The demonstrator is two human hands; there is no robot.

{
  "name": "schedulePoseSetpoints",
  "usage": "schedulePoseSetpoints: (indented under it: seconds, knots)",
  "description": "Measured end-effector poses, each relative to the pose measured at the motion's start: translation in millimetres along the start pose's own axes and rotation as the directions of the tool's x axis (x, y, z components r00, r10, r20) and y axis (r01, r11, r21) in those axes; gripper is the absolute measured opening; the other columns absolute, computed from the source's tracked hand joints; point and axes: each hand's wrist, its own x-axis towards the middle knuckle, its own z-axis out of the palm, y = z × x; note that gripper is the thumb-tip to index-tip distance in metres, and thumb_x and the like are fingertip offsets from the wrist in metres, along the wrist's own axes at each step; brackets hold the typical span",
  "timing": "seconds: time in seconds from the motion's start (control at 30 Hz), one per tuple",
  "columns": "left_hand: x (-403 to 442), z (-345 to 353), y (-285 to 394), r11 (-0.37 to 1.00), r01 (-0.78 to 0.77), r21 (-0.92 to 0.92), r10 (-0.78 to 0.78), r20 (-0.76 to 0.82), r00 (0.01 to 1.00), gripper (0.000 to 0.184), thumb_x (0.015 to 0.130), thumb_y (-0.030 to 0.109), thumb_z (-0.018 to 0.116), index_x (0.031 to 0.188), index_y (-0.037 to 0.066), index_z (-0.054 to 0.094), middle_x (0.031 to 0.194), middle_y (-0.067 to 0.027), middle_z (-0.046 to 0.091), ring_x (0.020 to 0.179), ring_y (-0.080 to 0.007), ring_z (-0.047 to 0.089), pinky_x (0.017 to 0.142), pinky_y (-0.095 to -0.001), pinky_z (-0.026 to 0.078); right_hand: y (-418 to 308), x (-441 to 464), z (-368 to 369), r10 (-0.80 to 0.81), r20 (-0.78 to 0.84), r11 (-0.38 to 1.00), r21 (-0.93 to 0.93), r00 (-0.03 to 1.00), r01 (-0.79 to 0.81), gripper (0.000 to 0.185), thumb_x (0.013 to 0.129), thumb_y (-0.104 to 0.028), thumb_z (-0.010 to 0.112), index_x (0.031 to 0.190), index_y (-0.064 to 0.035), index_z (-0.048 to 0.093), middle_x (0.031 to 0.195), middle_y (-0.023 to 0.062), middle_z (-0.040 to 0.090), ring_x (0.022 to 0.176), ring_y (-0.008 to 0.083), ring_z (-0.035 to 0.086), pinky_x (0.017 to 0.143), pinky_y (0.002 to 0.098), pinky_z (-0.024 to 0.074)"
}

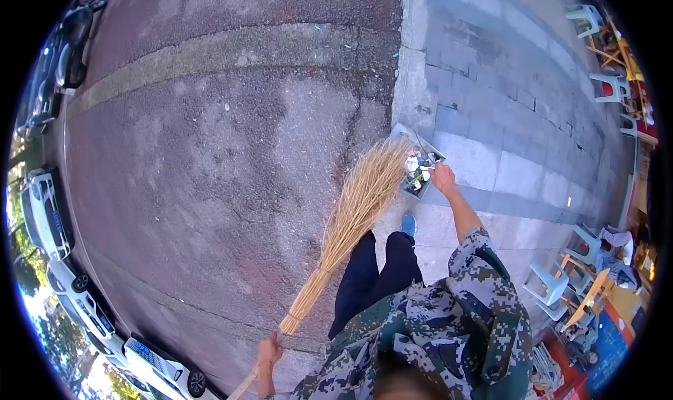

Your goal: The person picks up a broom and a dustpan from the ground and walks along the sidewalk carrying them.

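Observation:
A long straw broom (354, 214) slants across the view, its bristle tips resting over the left side of a grey dustpan (400, 129). Around the broom's handle, at bottom left, the fingers of my left hand (268, 351) are wrapped. My right hand (443, 179) is closed at the dustpan's right side; the exact grip is partly hidden. Mixed litter (418, 167), with white and green pieces, lies inside the pan. The dustpan sits by the seam between dark asphalt and pale paving, just ahead of my blue shoe (409, 224).
Dark asphalt (210, 168) spreads to the left, grey paving (484, 84) to the right. Parked cars, including a white one (48, 214), line the left edge. Pale blue stools (550, 282) and wooden tables stand along the right. A pale curb strip (412, 63) runs forward.

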Motion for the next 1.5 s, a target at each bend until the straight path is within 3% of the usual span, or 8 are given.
schedulePoseSetpoints:
  seconds: [0.43, 0.57, 0.7, 0.77, 0.87, 1.03, 1.27, 1.5]
  knots:
    - [227, -160, 56, 0.977, -0.134, -0.166, 0.065, -0.367, 0.928, 0.018, 0.063, 0.006, 0.045, 0.071, -0.009, 0.051, 0.061, -0.0276, 0.051, 0.063, -0.0403, 0.055, 0.059, -0.044, 0.041, -20, 11, 12, 0.192, 0.005, 0.973, 0.129, 0.981, -0.191, 0.032, 0.079, -0.027, 0.053, 0.087, 0.0041, 0.054, 0.086, 0.0273, 0.055, 0.084, 0.0416, 0.053, 0.069, 0.0461, 0.0436]
    - [277, -185, 103, 0.931, -0.158, -0.328, 0.042, -0.334, 0.942, 0.014, 0.066, 0.005, 0.043, 0.064, -0.008, 0.049, 0.052, -0.0189, 0.051, 0.043, -0.025, 0.054, 0.04, -0.038, 0.042, -22, -8, 38, 0.168, -0.051, 0.969, 0.195, 0.984, -0.155, 0.03, 0.079, -0.024, 0.053, 0.082, 0.0053, 0.054, 0.081, 0.0278, 0.056, 0.08, 0.0425, 0.054, 0.067, 0.0469, 0.0437]
    - [288, -180, 153, 0.904, -0.165, -0.395, 0.094, -0.193, 0.977, 0.016, 0.067, 0.002, 0.044, 0.059, -0.01, 0.05, 0.047, -0.0148, 0.051, 0.037, -0.0223, 0.052, 0.033, -0.0338, 0.041, -48, -43, 28, 0.172, -0.047, 0.966, 0.204, 0.984, -0.159, 0.029, 0.078, -0.023, 0.054, 0.079, 0.0054, 0.053, 0.077, 0.0273, 0.056, 0.076, 0.0422, 0.055, 0.064, 0.0468, 0.0444]
    - [282, -148, 139, 0.97, -0.047, -0.239, 0.028, -0.084, 0.996, 0.015, 0.066, 0.003, 0.046, 0.064, -0.011, 0.052, 0.053, -0.0214, 0.053, 0.046, -0.0313, 0.057, 0.041, -0.04, 0.045, -51, -49, 37, 0.151, -0.092, 0.967, 0.223, 0.984, -0.127, 0.027, 0.078, -0.023, 0.054, 0.078, 0.004, 0.054, 0.077, 0.0271, 0.056, 0.076, 0.0423, 0.055, 0.064, 0.0467, 0.0445]
    - [231, -103, 72, 0.962, -0.262, 0.08, 0.265, -0.027, 0.964, 0.02, 0.068, 0.008, 0.052, 0.08, -0.007, 0.053, 0.075, -0.0262, 0.056, 0.077, -0.0432, 0.054, 0.066, -0.0469, 0.045, -70, -52, 40, 0.203, -0.086, 0.959, 0.22, 0.975, -0.18, 0.026, 0.078, -0.022, 0.053, 0.077, 0.0035, 0.053, 0.076, 0.0266, 0.056, 0.076, 0.0422, 0.055, 0.064, 0.0464, 0.0446]
    - [121, -147, -22, 0.928, -0.124, 0.353, 0.13, 0.005, 0.991, 0.018, 0.065, 0.01, 0.053, 0.082, 0.002, 0.049, 0.071, -0.0237, 0.057, 0.07, -0.041, 0.055, 0.062, -0.049, 0.044, -68, -58, 61, 0.274, -0.049, 0.927, 0.28, 0.961, -0.25, 0.027, 0.077, -0.021, 0.055, 0.079, 0.0055, 0.052, 0.077, 0.0267, 0.056, 0.075, 0.0414, 0.054, 0.065, 0.0473, 0.043]
    - [118, -275, -74, 0.871, -0.093, 0.482, 0.178, -0.134, 0.975, 0.015, 0.066, 0.009, 0.052, 0.078, 0.001, 0.047, 0.062, -0.0232, 0.055, 0.064, -0.041, 0.055, 0.058, -0.0491, 0.044, -64, -82, 86, 0.304, -0.068, 0.914, 0.304, 0.95, -0.27, 0.028, 0.079, -0.023, 0.052, 0.083, 0.0051, 0.051, 0.077, 0.027, 0.056, 0.075, 0.0426, 0.054, 0.066, 0.0479, 0.043]
    - [272, -378, 40, 0.846, -0.37, 0.384, 0.468, -0.205, 0.859, 0.012, 0.065, 0.004, 0.05, 0.073, -0.003, 0.045, 0.061, -0.0253, 0.053, 0.063, -0.0433, 0.053, 0.056, -0.0481, 0.042, -74, -92, 103, 0.442, -0.104, 0.859, 0.336, 0.891, -0.387, 0.028, 0.078, -0.023, 0.054, 0.083, 0.004, 0.052, 0.08, 0.0278, 0.055, 0.078, 0.0425, 0.053, 0.066, 0.0478, 0.0427]
